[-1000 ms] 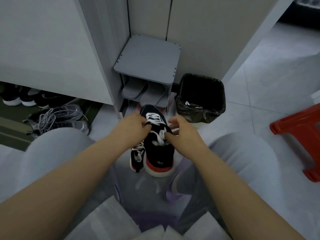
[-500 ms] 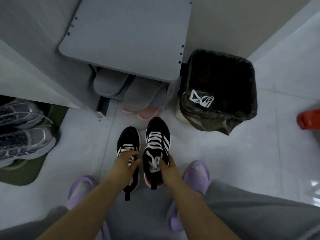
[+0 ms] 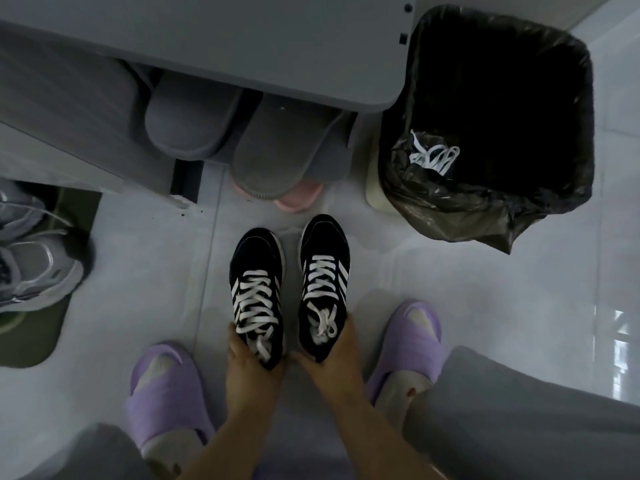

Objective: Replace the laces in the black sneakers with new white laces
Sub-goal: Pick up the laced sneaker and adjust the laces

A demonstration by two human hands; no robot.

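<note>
Two black sneakers with white side stripes and white laces stand side by side on the pale floor, toes pointing away from me. My left hand (image 3: 247,365) grips the heel of the left sneaker (image 3: 256,271). My right hand (image 3: 332,355) grips the heel of the right sneaker (image 3: 323,265), whose laces are tied in a bow. A bundle of white laces (image 3: 433,155) lies in the black-lined trash bin (image 3: 491,202) at the right.
A grey shoe rack (image 3: 242,50) with grey slippers (image 3: 266,157) stands just beyond the sneakers. Grey trainers (image 3: 31,271) sit on a green mat at the left. My feet wear purple slippers (image 3: 162,389) on either side of my hands.
The view has dropped closer to the floor. Both sneakers now stand level and side by side, each held at the heel, where earlier my fingers worked at the right sneaker's laces.
</note>
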